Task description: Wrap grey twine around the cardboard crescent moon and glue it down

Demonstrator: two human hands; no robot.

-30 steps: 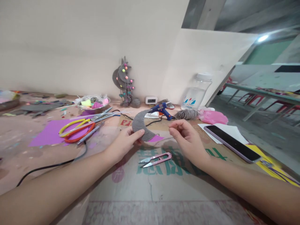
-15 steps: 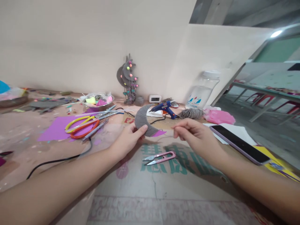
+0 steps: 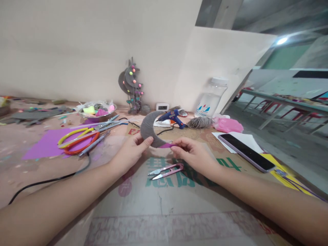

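Observation:
My left hand (image 3: pixel 135 147) grips a crescent moon (image 3: pixel 148 130) by its lower left curve, thumb in front. Grey yarn covers most of the crescent; its lower right tip shows bare purple. At that tip my right hand (image 3: pixel 191 150) is closed in a pinch, thumb against fingers. The yarn end between those fingers is mostly hidden. Below the hands, pink-handled thread snips (image 3: pixel 167 171) lie on the cardboard, blades pointing left. Behind the crescent rests a blue hot glue gun (image 3: pixel 173 117), and a skein of grey yarn (image 3: pixel 200 123) sits to its right.
Scissors (image 3: pixel 79 136) lie on purple sheet (image 3: pixel 41 143) at left, near a bowl (image 3: pixel 97 118) of colourful scraps. A decorated moon ornament (image 3: pixel 132 85) leans on the wall. A small clock (image 3: pixel 162 106), plastic jar (image 3: pixel 211 97), pink bag (image 3: pixel 228 125) and phone (image 3: pixel 246 152) stand around. A black cable (image 3: pixel 43 181) crosses the left.
My right hand has come leftward to the crescent's purple tip; before, it was apart from it with a yarn strand between. The view has shifted slightly right.

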